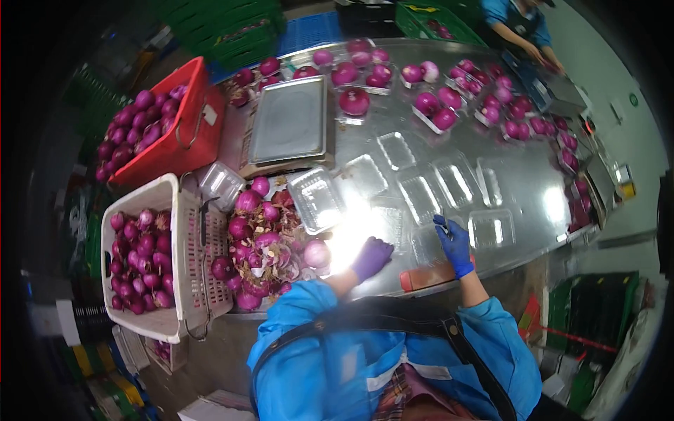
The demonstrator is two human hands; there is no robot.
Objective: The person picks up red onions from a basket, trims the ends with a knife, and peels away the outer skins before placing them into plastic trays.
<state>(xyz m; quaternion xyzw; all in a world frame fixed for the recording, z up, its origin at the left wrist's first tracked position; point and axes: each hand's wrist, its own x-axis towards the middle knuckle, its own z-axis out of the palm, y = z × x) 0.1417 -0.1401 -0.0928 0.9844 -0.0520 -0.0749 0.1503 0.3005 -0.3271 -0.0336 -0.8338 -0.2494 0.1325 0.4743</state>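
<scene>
My left hand (372,258), in a purple glove, rests on the metal table (533,231) with its fingers curled; whether it holds anything is hidden. Blue-gloved, my right hand (455,242) is over the table between clear plastic trays, one (491,229) just to its right and another (419,198) above it. Its fingertips are close together, and what they hold, if anything, is too small to name. Left of my left hand lies a heap of red onions (254,242) with loose skins. An orange-red object (426,278) sits at the table edge between my hands.
A scale (289,119) stands beyond the onion heap. Red (203,151) and white (175,266) crates of onions are at the left. Packed onion trays (437,112) line the far side. A co-worker (523,28) handles something at the far right, by a machine (544,84).
</scene>
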